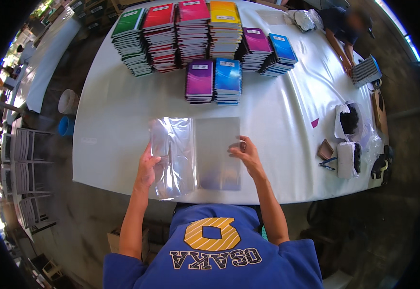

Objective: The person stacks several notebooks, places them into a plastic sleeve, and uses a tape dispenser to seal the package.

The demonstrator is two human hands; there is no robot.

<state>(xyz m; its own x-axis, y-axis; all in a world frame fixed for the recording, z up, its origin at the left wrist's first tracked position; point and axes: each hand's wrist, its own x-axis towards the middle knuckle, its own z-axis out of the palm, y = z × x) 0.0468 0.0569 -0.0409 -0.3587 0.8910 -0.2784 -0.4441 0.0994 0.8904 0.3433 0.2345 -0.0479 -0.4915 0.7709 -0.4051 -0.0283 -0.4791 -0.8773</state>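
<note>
A crinkled, shiny clear plastic sheet is pinched along its left edge by my left hand, the thumb lying on top. Right beside it on the table lies a flat, greyish see-through plastic rectangle; whether the two are joined is hard to make out. My right hand hovers at the right edge of that rectangle, fingers curved and apart, with nothing visible in them. Just beyond the plastic stand a short stack of purple spiral notebooks and a short stack of blue spiral notebooks.
Taller notebook stacks, green, red, pink and yellow, line the far side of the white-covered table. Pliers, a white box and plastic bags lie right. A person handles notebooks far right.
</note>
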